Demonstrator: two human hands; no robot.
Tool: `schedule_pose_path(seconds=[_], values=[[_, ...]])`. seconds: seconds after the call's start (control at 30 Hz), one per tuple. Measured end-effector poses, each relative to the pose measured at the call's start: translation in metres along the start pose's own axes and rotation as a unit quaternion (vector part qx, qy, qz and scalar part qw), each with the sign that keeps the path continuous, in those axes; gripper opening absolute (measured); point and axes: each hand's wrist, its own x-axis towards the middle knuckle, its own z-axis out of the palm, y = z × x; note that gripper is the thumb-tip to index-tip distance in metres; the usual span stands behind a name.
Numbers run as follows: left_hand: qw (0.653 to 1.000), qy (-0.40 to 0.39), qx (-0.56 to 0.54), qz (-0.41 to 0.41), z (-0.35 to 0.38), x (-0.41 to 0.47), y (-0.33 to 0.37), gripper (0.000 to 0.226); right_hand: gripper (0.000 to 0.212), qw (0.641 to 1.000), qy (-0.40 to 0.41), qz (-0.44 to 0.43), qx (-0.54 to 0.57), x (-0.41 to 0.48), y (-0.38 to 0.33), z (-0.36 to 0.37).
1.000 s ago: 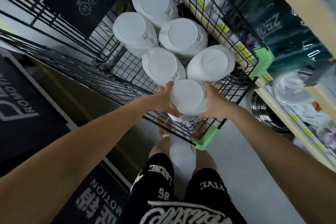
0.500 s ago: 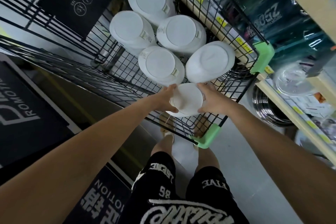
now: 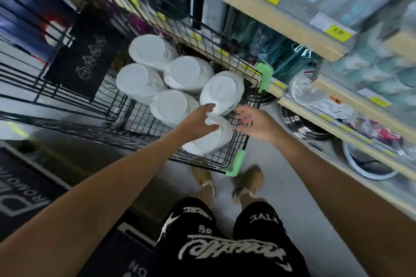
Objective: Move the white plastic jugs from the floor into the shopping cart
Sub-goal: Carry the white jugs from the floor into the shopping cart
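The left hand (image 3: 199, 122) has its fingers loosely spread, the tips on or just over the nearest white jug (image 3: 209, 141), gripping nothing. That jug lies tilted in the near right corner of the shopping cart (image 3: 238, 162). The right hand (image 3: 255, 125) hangs flat-open and empty by the cart's right edge. The other jugs (image 3: 173, 105) crowd behind

The left hand (image 3: 198, 122) covers part of the nearest jug (image 3: 208, 141).

Left hand (image 3: 198, 122) and right hand (image 3: 254, 122) opened off nearest jug (image 3: 209, 141), now apparently resting in cart (image 3: 198, 164).
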Motion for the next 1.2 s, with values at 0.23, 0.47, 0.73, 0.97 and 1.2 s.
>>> schedule_pose_path(seconds=[0.23, 0.47, 0.73, 0.97, 1.2], values=[[0.991, -0.026, 0.023, 0.13, 0.023, -0.014, 0.12, 0.059, 0.057, 0.982, 0.139, 0.025, 0.124, -0.103, 0.042, -0.053], [0.951, -0.156, 0.156, 0.217, 0.12, -0.036, 0.247, 0.071, 0.059, 0.924, 0.292, 0.071, 0.237, -0.242, 0.137, -0.107], [0.925, -0.21, 0.13, 0.288, 0.337, -0.106, 0.37, 0.063, 0.054, 0.867, 0.412, 0.101, 0.263, -0.438, 0.269, -0.141], [0.902, -0.242, 0.159, 0.32, 0.488, -0.177, 0.433, 0.061, 0.05, 0.826, 0.488, 0.13, 0.252, -0.572, 0.366, -0.148], [0.874, -0.276, 0.207, 0.341, 0.605, -0.202, 0.491, 0.067, 0.052, 0.787, 0.542, 0.159, 0.247, -0.658, 0.455, -0.165]])
